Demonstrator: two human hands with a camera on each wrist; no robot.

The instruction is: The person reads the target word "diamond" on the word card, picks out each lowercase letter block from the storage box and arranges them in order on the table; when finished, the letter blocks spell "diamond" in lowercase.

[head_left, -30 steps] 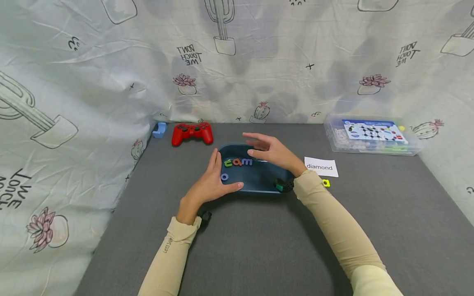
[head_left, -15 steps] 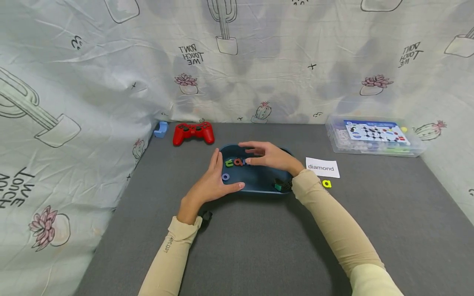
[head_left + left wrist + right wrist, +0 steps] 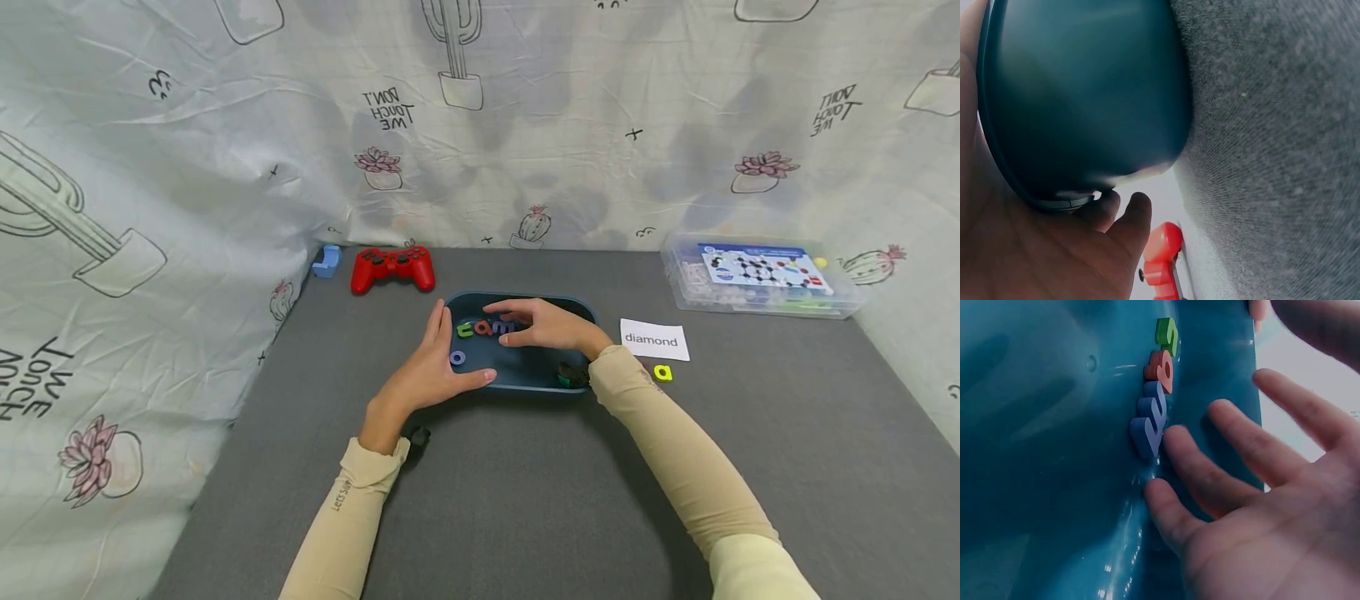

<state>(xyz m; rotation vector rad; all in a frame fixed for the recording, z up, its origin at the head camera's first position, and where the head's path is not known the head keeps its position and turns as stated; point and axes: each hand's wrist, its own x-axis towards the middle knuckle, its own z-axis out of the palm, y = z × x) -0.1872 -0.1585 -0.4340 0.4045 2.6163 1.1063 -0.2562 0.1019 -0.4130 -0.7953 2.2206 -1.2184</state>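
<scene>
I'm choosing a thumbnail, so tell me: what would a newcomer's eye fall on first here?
Probably the bright red game controller, towards the back left of the grey tabletop. Next comes the dark blue rounded tray in the middle, where a row of green, orange-red and purple letters sits beside the person's right hand. A white paper card printed "diamond" stands out right of the tray.

The big gray table (image 3: 480,508) is flat. A dark blue tray (image 3: 517,367) sits on it, near the middle. At the back left are a little light blue thing (image 3: 327,262) and a red game controller (image 3: 393,271). To the right lie a white "diamond" card (image 3: 654,340), a yellow letter (image 3: 663,372) and a see-through box (image 3: 690,293).
</scene>
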